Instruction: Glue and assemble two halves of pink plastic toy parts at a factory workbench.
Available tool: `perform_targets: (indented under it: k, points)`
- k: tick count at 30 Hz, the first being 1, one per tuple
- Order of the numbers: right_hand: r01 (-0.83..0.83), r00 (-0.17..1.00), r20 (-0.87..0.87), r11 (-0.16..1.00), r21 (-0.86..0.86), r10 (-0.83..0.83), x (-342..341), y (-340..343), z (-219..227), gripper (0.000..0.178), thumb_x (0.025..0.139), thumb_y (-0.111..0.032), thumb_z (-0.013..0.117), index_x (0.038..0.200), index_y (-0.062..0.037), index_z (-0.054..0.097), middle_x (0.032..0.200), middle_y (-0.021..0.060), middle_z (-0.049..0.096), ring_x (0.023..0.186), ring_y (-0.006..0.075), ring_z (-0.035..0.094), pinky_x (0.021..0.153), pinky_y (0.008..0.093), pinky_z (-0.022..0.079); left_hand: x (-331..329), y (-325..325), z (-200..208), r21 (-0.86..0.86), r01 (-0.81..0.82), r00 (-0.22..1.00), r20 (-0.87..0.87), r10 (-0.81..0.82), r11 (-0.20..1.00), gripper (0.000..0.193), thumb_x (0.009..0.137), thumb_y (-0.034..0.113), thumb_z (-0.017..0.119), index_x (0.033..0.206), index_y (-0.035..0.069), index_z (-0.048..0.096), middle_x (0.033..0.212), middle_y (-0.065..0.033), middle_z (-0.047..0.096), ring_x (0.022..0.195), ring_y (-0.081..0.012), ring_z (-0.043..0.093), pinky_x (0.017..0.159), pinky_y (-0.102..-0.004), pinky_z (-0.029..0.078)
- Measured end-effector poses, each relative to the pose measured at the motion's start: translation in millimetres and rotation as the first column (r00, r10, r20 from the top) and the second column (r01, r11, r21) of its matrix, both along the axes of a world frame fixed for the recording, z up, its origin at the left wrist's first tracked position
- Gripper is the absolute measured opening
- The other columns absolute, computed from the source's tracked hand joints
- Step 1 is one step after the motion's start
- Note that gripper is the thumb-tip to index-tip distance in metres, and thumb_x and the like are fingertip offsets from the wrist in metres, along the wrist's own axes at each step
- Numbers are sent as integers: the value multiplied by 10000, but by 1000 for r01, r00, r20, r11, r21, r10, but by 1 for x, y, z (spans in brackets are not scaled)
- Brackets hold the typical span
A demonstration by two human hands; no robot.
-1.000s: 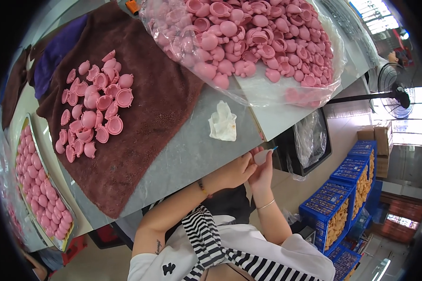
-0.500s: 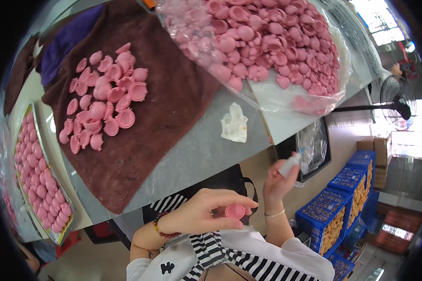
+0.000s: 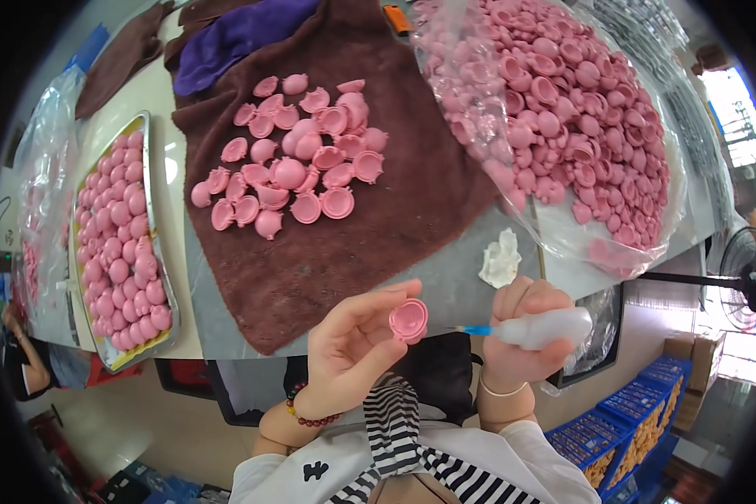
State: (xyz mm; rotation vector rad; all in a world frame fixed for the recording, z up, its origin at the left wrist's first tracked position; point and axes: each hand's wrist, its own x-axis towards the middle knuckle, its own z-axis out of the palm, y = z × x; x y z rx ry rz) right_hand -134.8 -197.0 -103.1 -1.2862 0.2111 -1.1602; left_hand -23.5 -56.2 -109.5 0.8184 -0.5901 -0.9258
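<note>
My left hand [image 3: 349, 344] pinches a small pink plastic half shell [image 3: 409, 320] between thumb and fingers, its hollow side turned up towards me. In my right hand [image 3: 517, 357] lies a white squeeze bottle [image 3: 550, 328], held on its side. Its thin blue needle tip [image 3: 475, 330] points left at the shell, a short gap away. Beyond my hands, several loose pink half shells [image 3: 290, 174] are spread over a brown cloth [image 3: 328, 269], some hollow side up and some domed side up. A crumpled white tissue [image 3: 501, 259] rests on the grey table past my right hand.
At the back right, a clear plastic bag [image 3: 525, 220] spills a big heap of pink shells. A tray [image 3: 176, 312] of rounded pink pieces stands at left. There is a purple cloth [image 3: 235, 42] and an orange object [image 3: 396, 20] at the back. Blue crates [image 3: 617, 420] and a fan [image 3: 743, 277] are to the right.
My right hand has brought the bottle inward and levelled it, tip towards the shell. My left hand has raised the shell and turned its opening up. The whole view has shifted.
</note>
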Motion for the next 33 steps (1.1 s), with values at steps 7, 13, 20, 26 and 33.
perform_targets:
  k: [7, 13, 20, 26, 33]
  points:
    - [14, 967, -244, 974, -228, -71, 5, 4, 11, 597, 815, -528, 497, 731, 51, 619, 578, 68, 558, 486, 184, 516, 449, 269, 400, 2, 0, 3, 56, -137, 974, 189, 124, 989, 425, 743, -144, 542, 1149, -70, 441, 1178, -211, 496, 1041, -218, 538, 887, -322, 446]
    - [19, 977, -202, 969, -247, -70, 8, 4, 6, 565, 832, -482, 490, 713, 54, 624, 564, 74, 558, 455, 191, 519, 425, 278, 404, 1, -3, 1, 36, -139, 968, 214, 128, 990, 421, 738, -142, 558, 1137, -76, 444, 1175, -228, 491, 1052, -235, 532, 892, -320, 443]
    - [1, 959, -275, 967, -255, -73, 6, 5, 6, 581, 833, -502, 472, 715, 44, 629, 557, 74, 557, 454, 188, 522, 424, 275, 406, 1, -1, 1, 46, -121, 981, 155, 113, 992, 398, 741, -140, 559, 1120, -82, 452, 1170, -235, 489, 1067, -249, 522, 899, -329, 442]
    - [31, 974, -210, 964, -266, -89, 7, 5, 3, 581, 835, -502, 474, 736, 49, 631, 560, 66, 562, 453, 184, 521, 423, 268, 410, 2, -1, -1, 35, -123, 978, 175, 115, 992, 405, 730, -140, 571, 1115, -84, 458, 1168, -239, 485, 1077, -258, 513, 894, -335, 449]
    - [59, 972, -204, 957, -284, -120, 10, 7, 3, 591, 836, -496, 481, 739, 69, 625, 564, 73, 565, 454, 186, 521, 408, 271, 406, 1, -3, -1, 26, -137, 975, 179, 130, 990, 394, 724, -136, 584, 1100, -90, 473, 1157, -240, 491, 1052, -261, 528, 885, -341, 457]
